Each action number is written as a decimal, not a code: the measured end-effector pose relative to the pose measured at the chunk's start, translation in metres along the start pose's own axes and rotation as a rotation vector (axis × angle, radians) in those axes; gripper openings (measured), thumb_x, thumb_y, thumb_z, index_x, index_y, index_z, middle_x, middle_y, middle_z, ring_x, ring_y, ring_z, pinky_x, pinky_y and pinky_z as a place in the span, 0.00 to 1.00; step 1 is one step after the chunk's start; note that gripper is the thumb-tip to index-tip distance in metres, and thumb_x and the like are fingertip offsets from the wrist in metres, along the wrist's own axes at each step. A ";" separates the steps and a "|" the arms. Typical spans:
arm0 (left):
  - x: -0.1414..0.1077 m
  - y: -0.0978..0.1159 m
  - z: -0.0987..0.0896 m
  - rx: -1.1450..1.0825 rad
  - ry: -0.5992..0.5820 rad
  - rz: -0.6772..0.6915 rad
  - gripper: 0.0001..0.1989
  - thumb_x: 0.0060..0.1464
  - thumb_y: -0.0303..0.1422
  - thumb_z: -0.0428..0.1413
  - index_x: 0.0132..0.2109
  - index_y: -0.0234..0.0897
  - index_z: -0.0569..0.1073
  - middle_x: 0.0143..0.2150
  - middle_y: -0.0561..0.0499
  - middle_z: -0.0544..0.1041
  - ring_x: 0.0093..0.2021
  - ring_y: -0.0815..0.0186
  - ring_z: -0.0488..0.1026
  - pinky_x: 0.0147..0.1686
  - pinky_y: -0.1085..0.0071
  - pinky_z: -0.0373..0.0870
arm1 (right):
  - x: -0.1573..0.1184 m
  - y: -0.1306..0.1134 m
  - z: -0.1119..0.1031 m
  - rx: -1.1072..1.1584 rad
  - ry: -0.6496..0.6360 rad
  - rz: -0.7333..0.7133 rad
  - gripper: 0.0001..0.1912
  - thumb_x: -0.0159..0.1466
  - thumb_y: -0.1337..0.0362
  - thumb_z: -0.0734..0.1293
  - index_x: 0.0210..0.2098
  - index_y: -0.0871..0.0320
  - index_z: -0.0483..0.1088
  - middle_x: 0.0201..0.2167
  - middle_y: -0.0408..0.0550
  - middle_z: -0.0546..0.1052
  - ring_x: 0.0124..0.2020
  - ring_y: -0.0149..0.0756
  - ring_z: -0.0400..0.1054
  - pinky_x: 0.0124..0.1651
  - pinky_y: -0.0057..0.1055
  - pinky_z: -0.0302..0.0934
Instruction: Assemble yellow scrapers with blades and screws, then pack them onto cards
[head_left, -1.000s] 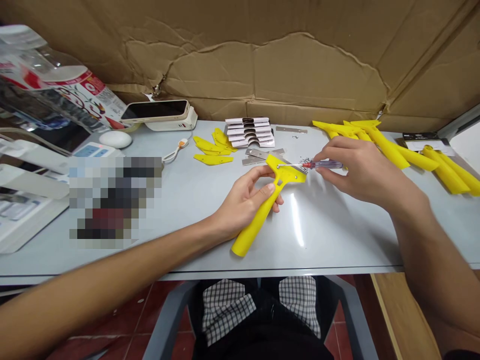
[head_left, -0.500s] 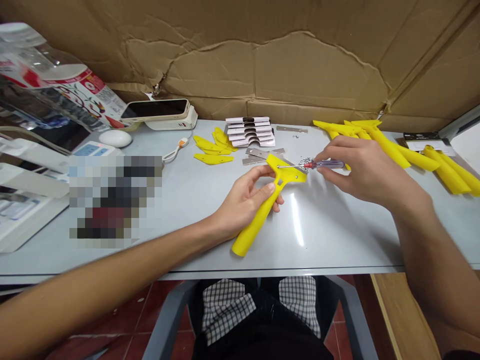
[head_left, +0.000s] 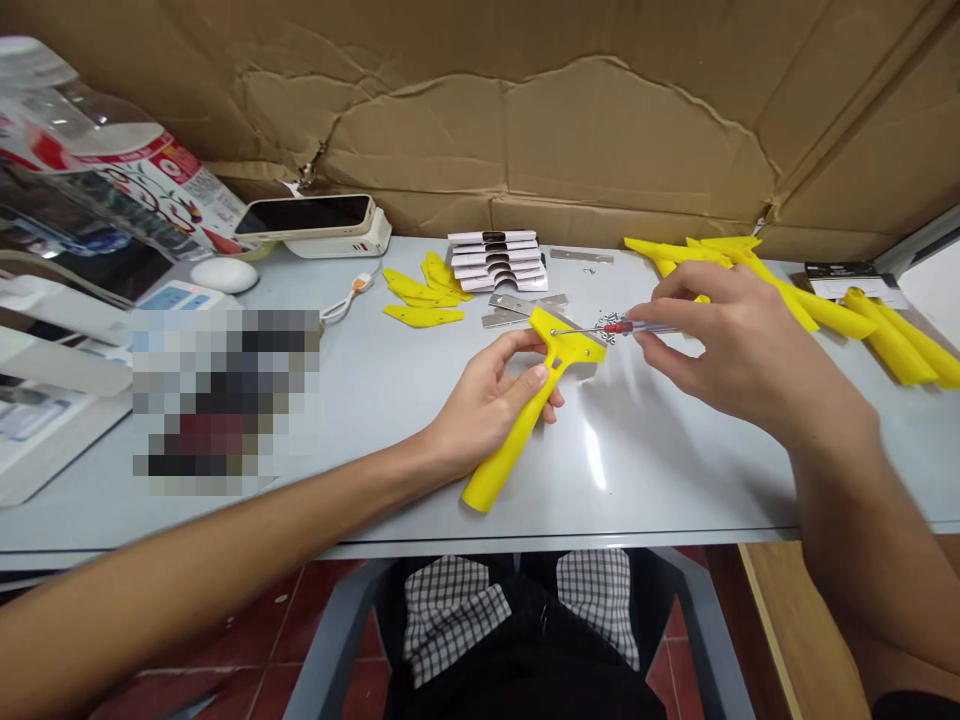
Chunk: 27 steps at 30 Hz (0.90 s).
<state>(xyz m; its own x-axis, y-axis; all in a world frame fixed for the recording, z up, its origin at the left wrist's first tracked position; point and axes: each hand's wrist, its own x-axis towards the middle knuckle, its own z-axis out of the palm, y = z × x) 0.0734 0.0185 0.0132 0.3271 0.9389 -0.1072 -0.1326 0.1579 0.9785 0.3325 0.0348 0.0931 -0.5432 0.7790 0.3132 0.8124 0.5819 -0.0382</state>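
My left hand (head_left: pixel 504 400) is wrapped round the neck of a yellow scraper (head_left: pixel 517 440), its handle slanting down toward the table's front edge. Two screw heads show on the scraper's wide head, and a strip of metal blade edges out along its far side. Between the fingertips of my right hand (head_left: pixel 720 325) is a screwdriver (head_left: pixel 622 328) with a clear handle and red collar. Its thin shaft lies nearly level, the tip at the left screw (head_left: pixel 553 332). A small heap of screws (head_left: pixel 609 322) sits on the table just behind the scraper head.
Flat metal blades (head_left: pixel 525 307), yellow cover plates (head_left: pixel 424 316) and a stack of folded cards (head_left: pixel 499 262) lie behind my left hand. More yellow scraper handles (head_left: pixel 832 310) are at the right. A phone (head_left: pixel 307 215), plastic bottles (head_left: pixel 112 150) and a cardboard wall (head_left: pixel 510 130) border the table.
My right hand and the screwdriver have turned slightly, the handle now more hidden by the fingers. The tip stays at the left screw. The whole view has shifted a little.
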 end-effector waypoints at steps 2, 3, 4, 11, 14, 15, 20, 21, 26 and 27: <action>0.000 0.001 0.001 0.008 -0.002 0.000 0.14 0.70 0.33 0.59 0.58 0.35 0.69 0.35 0.49 0.81 0.30 0.65 0.79 0.34 0.66 0.75 | -0.001 -0.005 -0.003 -0.020 0.016 -0.010 0.17 0.76 0.60 0.63 0.49 0.48 0.85 0.45 0.55 0.79 0.44 0.49 0.74 0.48 0.47 0.63; -0.001 0.001 0.001 0.016 -0.002 -0.002 0.14 0.70 0.33 0.59 0.58 0.35 0.68 0.35 0.49 0.80 0.30 0.65 0.79 0.34 0.66 0.75 | -0.001 -0.006 -0.004 -0.024 0.030 -0.020 0.17 0.76 0.61 0.63 0.49 0.50 0.86 0.44 0.56 0.79 0.43 0.48 0.73 0.46 0.46 0.63; -0.001 0.002 0.001 0.024 -0.003 -0.006 0.14 0.71 0.33 0.59 0.59 0.35 0.68 0.34 0.49 0.80 0.29 0.65 0.79 0.34 0.66 0.75 | -0.001 -0.008 -0.005 -0.023 0.043 -0.031 0.17 0.76 0.62 0.63 0.48 0.52 0.86 0.43 0.56 0.79 0.42 0.48 0.73 0.44 0.45 0.63; 0.000 0.001 0.001 0.026 -0.002 -0.011 0.14 0.71 0.32 0.58 0.59 0.34 0.68 0.34 0.50 0.79 0.29 0.65 0.78 0.33 0.66 0.75 | 0.011 -0.011 -0.014 0.068 0.053 0.015 0.16 0.75 0.58 0.64 0.52 0.49 0.84 0.46 0.53 0.81 0.42 0.47 0.76 0.46 0.45 0.67; 0.000 0.001 0.000 0.010 -0.004 -0.013 0.14 0.70 0.32 0.59 0.59 0.34 0.69 0.34 0.50 0.80 0.29 0.66 0.78 0.33 0.67 0.75 | 0.018 -0.014 -0.013 0.119 0.066 0.117 0.15 0.75 0.53 0.65 0.53 0.47 0.82 0.48 0.53 0.83 0.46 0.50 0.78 0.51 0.47 0.69; 0.000 0.001 0.000 0.001 -0.008 -0.016 0.14 0.70 0.32 0.59 0.59 0.34 0.69 0.35 0.50 0.80 0.29 0.66 0.78 0.32 0.68 0.75 | 0.020 -0.015 -0.011 0.131 0.082 0.128 0.15 0.75 0.53 0.65 0.52 0.47 0.81 0.48 0.53 0.83 0.46 0.50 0.78 0.51 0.47 0.70; 0.004 0.002 -0.002 -0.152 -0.002 -0.044 0.14 0.68 0.29 0.61 0.58 0.32 0.71 0.40 0.48 0.79 0.31 0.67 0.79 0.32 0.70 0.76 | 0.031 -0.018 0.006 0.135 0.280 -0.123 0.11 0.77 0.61 0.62 0.50 0.54 0.75 0.47 0.52 0.82 0.44 0.44 0.78 0.48 0.43 0.70; 0.006 0.003 -0.002 -0.203 0.003 -0.052 0.13 0.67 0.28 0.61 0.56 0.32 0.72 0.42 0.48 0.79 0.32 0.67 0.80 0.32 0.70 0.77 | 0.035 -0.018 0.007 0.119 0.302 -0.196 0.10 0.77 0.63 0.60 0.50 0.55 0.73 0.46 0.52 0.81 0.43 0.42 0.78 0.46 0.42 0.69; 0.013 0.004 -0.003 -0.374 0.024 -0.077 0.10 0.63 0.24 0.63 0.50 0.31 0.74 0.46 0.48 0.76 0.33 0.67 0.80 0.31 0.71 0.77 | 0.061 -0.020 -0.012 0.031 0.108 -0.282 0.13 0.70 0.70 0.60 0.51 0.51 0.67 0.43 0.46 0.79 0.38 0.39 0.73 0.38 0.38 0.63; 0.013 0.005 -0.004 -0.376 0.026 -0.079 0.10 0.63 0.24 0.63 0.50 0.31 0.74 0.47 0.47 0.76 0.33 0.67 0.80 0.30 0.71 0.77 | 0.066 -0.018 -0.017 0.016 0.083 -0.270 0.14 0.69 0.70 0.61 0.51 0.50 0.67 0.41 0.45 0.79 0.35 0.39 0.72 0.36 0.38 0.61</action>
<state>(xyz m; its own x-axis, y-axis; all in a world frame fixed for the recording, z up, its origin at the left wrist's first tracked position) 0.0738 0.0325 0.0156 0.3267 0.9261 -0.1889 -0.4434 0.3267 0.8347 0.2855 0.0717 0.1307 -0.7195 0.5740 0.3909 0.6371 0.7696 0.0424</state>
